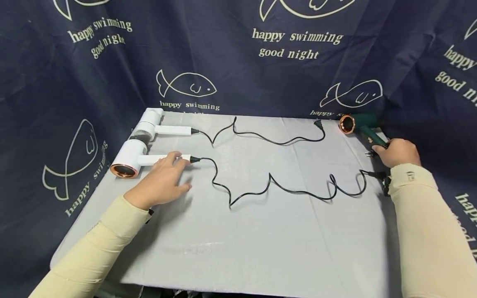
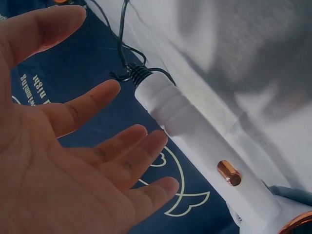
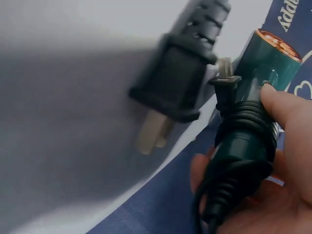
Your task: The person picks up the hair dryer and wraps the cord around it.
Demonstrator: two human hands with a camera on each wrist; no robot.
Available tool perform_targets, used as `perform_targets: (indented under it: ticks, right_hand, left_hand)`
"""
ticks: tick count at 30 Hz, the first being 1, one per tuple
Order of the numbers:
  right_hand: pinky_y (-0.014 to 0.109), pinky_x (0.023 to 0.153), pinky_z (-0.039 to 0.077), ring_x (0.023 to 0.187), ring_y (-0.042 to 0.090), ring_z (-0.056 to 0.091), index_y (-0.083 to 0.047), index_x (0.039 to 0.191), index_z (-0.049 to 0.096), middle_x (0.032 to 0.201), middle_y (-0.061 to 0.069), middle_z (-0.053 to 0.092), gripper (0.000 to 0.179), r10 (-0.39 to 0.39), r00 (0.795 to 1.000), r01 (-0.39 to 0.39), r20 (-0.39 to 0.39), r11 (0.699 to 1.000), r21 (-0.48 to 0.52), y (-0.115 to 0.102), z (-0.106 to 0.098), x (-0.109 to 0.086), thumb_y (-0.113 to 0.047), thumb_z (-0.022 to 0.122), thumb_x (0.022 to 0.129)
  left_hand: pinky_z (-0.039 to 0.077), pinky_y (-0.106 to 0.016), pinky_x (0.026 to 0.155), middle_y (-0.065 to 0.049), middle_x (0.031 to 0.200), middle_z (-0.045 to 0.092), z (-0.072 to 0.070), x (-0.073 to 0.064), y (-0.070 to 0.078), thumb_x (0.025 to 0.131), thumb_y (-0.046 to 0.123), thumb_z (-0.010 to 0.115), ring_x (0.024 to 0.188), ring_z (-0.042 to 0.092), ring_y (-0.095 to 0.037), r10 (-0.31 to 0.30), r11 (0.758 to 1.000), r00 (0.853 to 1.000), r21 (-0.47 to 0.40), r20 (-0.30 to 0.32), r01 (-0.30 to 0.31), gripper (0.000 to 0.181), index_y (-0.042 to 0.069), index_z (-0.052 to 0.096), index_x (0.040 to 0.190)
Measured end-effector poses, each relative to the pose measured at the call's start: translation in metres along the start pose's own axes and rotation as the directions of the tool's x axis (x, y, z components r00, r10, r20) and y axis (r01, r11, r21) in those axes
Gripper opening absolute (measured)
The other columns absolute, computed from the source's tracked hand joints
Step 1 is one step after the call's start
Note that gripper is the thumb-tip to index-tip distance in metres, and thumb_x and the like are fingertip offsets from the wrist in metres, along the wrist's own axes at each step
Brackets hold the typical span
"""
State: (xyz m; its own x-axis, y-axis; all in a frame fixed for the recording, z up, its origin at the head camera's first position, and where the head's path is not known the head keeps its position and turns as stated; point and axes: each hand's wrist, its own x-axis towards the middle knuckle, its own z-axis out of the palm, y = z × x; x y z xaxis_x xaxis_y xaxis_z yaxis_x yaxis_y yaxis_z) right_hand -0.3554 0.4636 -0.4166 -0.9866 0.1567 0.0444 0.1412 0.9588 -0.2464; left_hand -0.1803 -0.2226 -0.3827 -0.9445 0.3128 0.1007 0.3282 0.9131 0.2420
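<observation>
A green hair dryer (image 1: 367, 121) with a copper-coloured rim lies at the table's far right corner. My right hand (image 1: 400, 153) grips its handle, thumb along the side; in the right wrist view its black cord (image 3: 246, 124) is wound round the handle, with a small plug (image 3: 225, 80) beside it. At the left, my left hand (image 1: 162, 182) is at the handle of the nearer white hair dryer (image 1: 130, 150), fingers spread. The left wrist view shows the fingertips next to the white handle (image 2: 195, 131), not curled round it; whether they touch is unclear.
Behind lies a second white hair dryer (image 1: 148, 121), its cord running right to a plug (image 1: 318, 124). The nearer dryer's cord (image 1: 257, 193) winds across the table to a plug (image 3: 170, 73) by my right wrist. A dark blue curtain (image 1: 238, 82) surrounds the grey-white table (image 1: 238, 256).
</observation>
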Motion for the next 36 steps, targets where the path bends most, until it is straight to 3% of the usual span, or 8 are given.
perform_targets:
  ticks: [5, 10, 15, 20, 25, 31, 36]
  right_hand:
    - [0.051, 0.064, 0.047, 0.079, 0.044, 0.057, 0.01, 0.102, 0.063, 0.083, 0.025, 0.06, 0.065, 0.031, 0.999, -0.031, 0.036, 1.0, 0.001, 0.001, 0.002, 0.0, -0.054, 0.056, 0.1]
    - [0.052, 0.064, 0.047, 0.082, 0.045, 0.057, 0.012, 0.112, 0.058, 0.089, 0.028, 0.06, 0.074, 0.046, 0.995, -0.046, 0.086, 0.999, -0.002, -0.003, 0.0, -0.004, -0.061, 0.049, 0.1]
    - [0.063, 0.075, 0.047, 0.099, 0.056, 0.054, 0.018, 0.135, 0.041, 0.113, 0.041, 0.051, 0.086, 0.093, 0.991, -0.092, 0.1, 0.996, -0.009, -0.005, -0.006, -0.011, -0.062, 0.041, 0.1]
    - [0.075, 0.088, 0.037, 0.112, 0.068, 0.042, 0.018, 0.14, 0.037, 0.124, 0.047, 0.043, 0.078, 0.1, 0.995, -0.101, 0.017, 0.995, 0.018, -0.017, -0.013, -0.017, -0.048, 0.044, 0.099]
    - [0.076, 0.091, 0.029, 0.117, 0.071, 0.034, 0.012, 0.146, 0.04, 0.133, 0.048, 0.04, 0.075, 0.056, 0.996, -0.049, -0.069, 0.995, 0.092, -0.041, -0.018, -0.021, -0.047, 0.047, 0.099]
    - [0.073, 0.092, 0.029, 0.12, 0.065, 0.035, 0.009, 0.143, 0.048, 0.134, 0.042, 0.044, 0.065, -0.017, 0.99, 0.038, -0.138, 0.987, 0.155, -0.071, -0.018, -0.03, -0.035, 0.05, 0.097]
    - [0.073, 0.096, 0.028, 0.123, 0.064, 0.036, 0.006, 0.14, 0.054, 0.136, 0.041, 0.045, 0.057, -0.065, 0.985, 0.093, -0.162, 0.981, 0.169, -0.089, -0.013, -0.044, -0.032, 0.052, 0.097]
  left_hand:
    - [0.034, -0.068, 0.113, -0.031, 0.149, 0.043, 0.0, -0.001, -0.004, 0.088, 0.028, 0.073, 0.133, 0.048, -0.054, -0.016, 1.0, 0.999, 0.009, 0.039, 0.015, 0.057, 0.003, 0.055, 0.136]
    - [0.039, -0.064, 0.11, -0.027, 0.144, 0.05, -0.004, 0.001, -0.015, 0.089, 0.029, 0.072, 0.132, 0.051, -0.049, -0.025, 1.0, 0.999, 0.019, 0.02, 0.024, 0.059, 0.001, 0.055, 0.137]
    - [0.041, -0.065, 0.106, -0.026, 0.143, 0.051, -0.017, 0.004, -0.037, 0.09, 0.029, 0.072, 0.131, 0.049, -0.049, -0.121, 0.992, 0.993, -0.035, -0.014, 0.12, 0.06, -0.002, 0.053, 0.138]
    - [0.04, -0.07, 0.101, -0.035, 0.141, 0.047, -0.031, 0.003, -0.063, 0.089, 0.029, 0.072, 0.126, 0.046, -0.058, -0.234, 0.97, 0.97, -0.087, -0.068, 0.228, 0.066, -0.006, 0.049, 0.14]
    - [0.04, -0.072, 0.092, -0.043, 0.133, 0.045, -0.038, 0.002, -0.088, 0.088, 0.034, 0.073, 0.118, 0.046, -0.062, -0.327, 0.943, 0.936, -0.112, -0.131, 0.314, 0.074, -0.013, 0.046, 0.138]
    - [0.041, -0.068, 0.086, -0.047, 0.123, 0.044, -0.041, 0.001, -0.113, 0.09, 0.046, 0.071, 0.109, 0.046, -0.059, -0.408, 0.909, 0.906, -0.133, -0.108, 0.394, 0.088, -0.023, 0.039, 0.136]
    - [0.047, -0.059, 0.076, -0.044, 0.114, 0.048, -0.041, -0.001, -0.129, 0.088, 0.064, 0.067, 0.1, 0.05, -0.054, -0.488, 0.87, 0.873, -0.093, -0.019, 0.484, 0.097, -0.024, 0.044, 0.123]
